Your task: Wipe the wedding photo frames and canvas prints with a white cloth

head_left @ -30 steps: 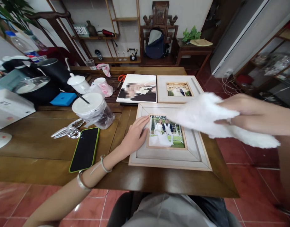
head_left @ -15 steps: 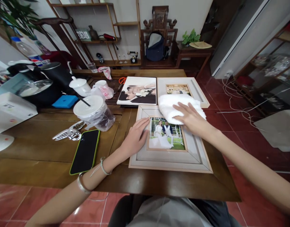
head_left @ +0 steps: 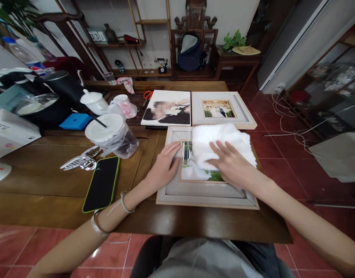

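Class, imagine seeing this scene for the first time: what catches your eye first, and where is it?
The bright white cloth stands out first, lying under the right hand across part of the nearest picture frame. The left hand rests on that frame's left side. Further left, a phone with a green edge lies on the table.

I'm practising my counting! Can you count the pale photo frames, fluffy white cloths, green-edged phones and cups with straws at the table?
Pale photo frames: 2
Fluffy white cloth: 1
Green-edged phone: 1
Cup with straw: 1
Total: 5
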`<state>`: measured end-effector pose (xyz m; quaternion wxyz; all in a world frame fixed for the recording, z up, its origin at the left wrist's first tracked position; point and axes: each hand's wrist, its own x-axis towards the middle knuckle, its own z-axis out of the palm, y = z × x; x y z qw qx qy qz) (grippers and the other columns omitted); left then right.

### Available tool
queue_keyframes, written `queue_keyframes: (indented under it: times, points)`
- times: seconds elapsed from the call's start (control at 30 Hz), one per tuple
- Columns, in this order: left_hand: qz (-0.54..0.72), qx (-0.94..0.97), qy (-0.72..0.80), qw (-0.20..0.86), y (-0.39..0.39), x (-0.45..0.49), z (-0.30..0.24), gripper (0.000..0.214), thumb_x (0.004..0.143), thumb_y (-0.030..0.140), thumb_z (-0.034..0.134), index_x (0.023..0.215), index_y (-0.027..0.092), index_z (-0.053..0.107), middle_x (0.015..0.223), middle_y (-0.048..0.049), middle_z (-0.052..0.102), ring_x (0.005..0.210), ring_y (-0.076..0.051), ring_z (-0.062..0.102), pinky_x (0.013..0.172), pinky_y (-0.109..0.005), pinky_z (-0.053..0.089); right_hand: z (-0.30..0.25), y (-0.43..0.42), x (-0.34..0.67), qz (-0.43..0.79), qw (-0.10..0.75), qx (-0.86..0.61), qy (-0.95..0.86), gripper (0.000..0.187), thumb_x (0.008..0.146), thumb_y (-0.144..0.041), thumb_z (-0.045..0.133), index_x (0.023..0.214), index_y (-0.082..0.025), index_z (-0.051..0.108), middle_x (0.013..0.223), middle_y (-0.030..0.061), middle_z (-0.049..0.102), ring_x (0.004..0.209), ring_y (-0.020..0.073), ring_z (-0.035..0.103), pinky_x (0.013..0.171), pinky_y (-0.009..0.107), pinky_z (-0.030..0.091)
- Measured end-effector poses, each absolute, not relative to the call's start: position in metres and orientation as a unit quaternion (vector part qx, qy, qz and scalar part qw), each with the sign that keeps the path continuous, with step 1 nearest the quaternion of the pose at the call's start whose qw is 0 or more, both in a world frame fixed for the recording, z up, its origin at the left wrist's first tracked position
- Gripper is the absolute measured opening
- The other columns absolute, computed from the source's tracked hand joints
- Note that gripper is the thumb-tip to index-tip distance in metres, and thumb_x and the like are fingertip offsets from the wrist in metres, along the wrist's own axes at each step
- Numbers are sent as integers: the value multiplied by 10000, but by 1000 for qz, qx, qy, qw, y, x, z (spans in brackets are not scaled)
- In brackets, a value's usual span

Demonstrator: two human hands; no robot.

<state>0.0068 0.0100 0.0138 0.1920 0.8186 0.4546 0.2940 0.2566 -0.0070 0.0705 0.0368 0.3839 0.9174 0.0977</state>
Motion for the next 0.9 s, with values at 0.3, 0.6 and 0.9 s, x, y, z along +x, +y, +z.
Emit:
queue_keyframes:
  times: [0.3, 0.6, 0.9]
  points:
    - [289, 819, 461, 182, 10, 7, 13, 433, 949, 206, 385, 1367, 112, 450, 1438, -141, 465, 1366, -222, 377, 1161, -462, 294, 102, -89, 245, -29, -61, 345, 936, 454, 604, -77, 525, 1016, -190, 681, 1162, 216, 636, 1031, 346, 639, 803, 444, 547]
    - [274, 826, 456, 188, 10, 7, 15, 444, 949, 197, 374, 1377, 104, 441, 1444, -147, 454, 1370, -237, 366, 1158, -474, 291, 77, -57, 258, -49, -111, 423, 898, 550, 619, 40, 477, 1120, -137, 621, 1443, 224, 416, 1343, 330, 387, 1019, 505, 439]
    - [266, 819, 465, 205, 9, 6, 17, 451, 959, 216, 362, 1396, 119, 419, 1466, -133, 430, 1380, -233, 348, 1148, -482, 305, 65, 41, 264, 111, -57, 435, 892, 633, 671, 109, 483, 1225, -170, 609, 1544, 149, 261, 1414, 435, 100, 1087, 699, 165]
